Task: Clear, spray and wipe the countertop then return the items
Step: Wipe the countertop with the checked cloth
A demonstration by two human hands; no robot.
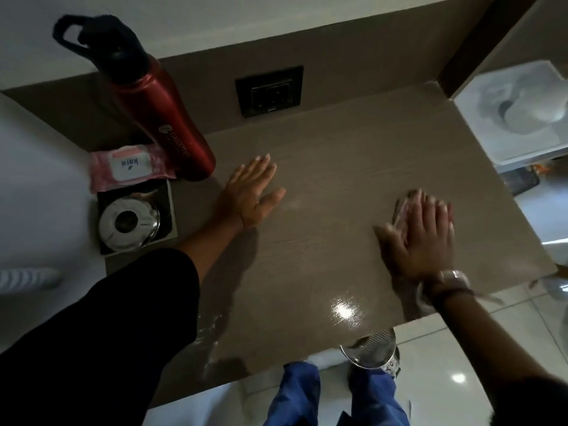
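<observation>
The brown wood-grain countertop [338,155] fills the middle of the view and shines wet near its front edge. My right hand [424,235] lies flat on it at the right, blurred, pressing a pinkish wipe [401,210] that shows under the fingers. My left hand [252,195] rests flat and open on the counter at the left, holding nothing. Just left of it stand a red bottle [159,112] with a black cap, a pink pack of wipes [129,167] and a steel lidded container [129,222] on a dark square.
A black wall socket [270,91] sits in the backsplash behind the counter. A white basin-like object [516,112] lies to the right. A glass [373,352] stands below the front edge near my blue-trousered legs. White surfaces border the left side.
</observation>
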